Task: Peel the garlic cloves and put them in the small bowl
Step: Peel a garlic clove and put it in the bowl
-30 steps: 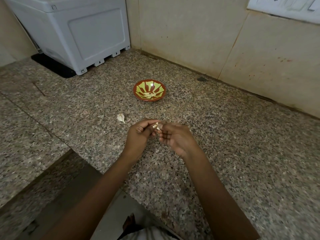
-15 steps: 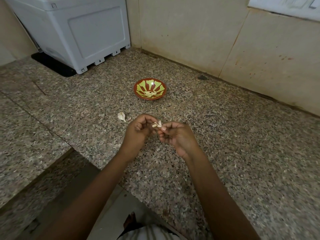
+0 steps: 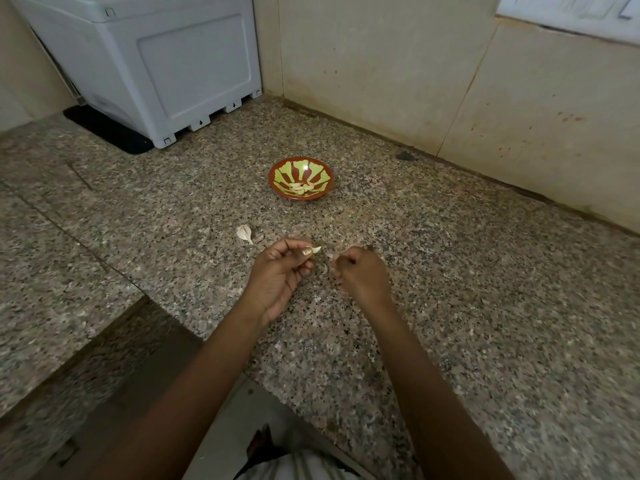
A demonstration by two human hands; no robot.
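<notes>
- Worktop (image 3: 485, 306): speckled granite, fills most of the frame; beige tiled wall (image 3: 381, 64) runs along the upper right.
- Small bowl (image 3: 300, 181): red-brown with yellow-green stripes, sits on the worktop just above frame centre, upright. Several pale peeled cloves (image 3: 300, 189) lie in its bottom.
- Left hand (image 3: 277, 275): at frame centre, palm partly turned up, fingers curled in. Thumb and forefinger pinch a garlic clove (image 3: 314, 250); its pale tip sticks out to the right past the thumbnail. Cannot tell how much skin is left on it.
- Right hand (image 3: 362, 275): just right of the left hand, apart from it, back of the hand toward the camera. Fingers curled into a loose fist; cannot tell whether anything is held inside.
- Between the two hands: a thin pale scrap, likely garlic skin (image 3: 325, 268); blurred, cannot tell if it rests on the worktop.
- One unpeeled clove (image 3: 244, 233) lies on the worktop, up and to the left of the left hand, near but not touching it; well below and left of the bowl.
- Both forearms enter from the lower edge of the frame.
- White plastic appliance (image 3: 156, 64) stands in the upper left on a black mat (image 3: 104, 133), well apart from the bowl.
- Lower left: worktop edge drops to a darker lower surface (image 3: 86, 393).
</notes>
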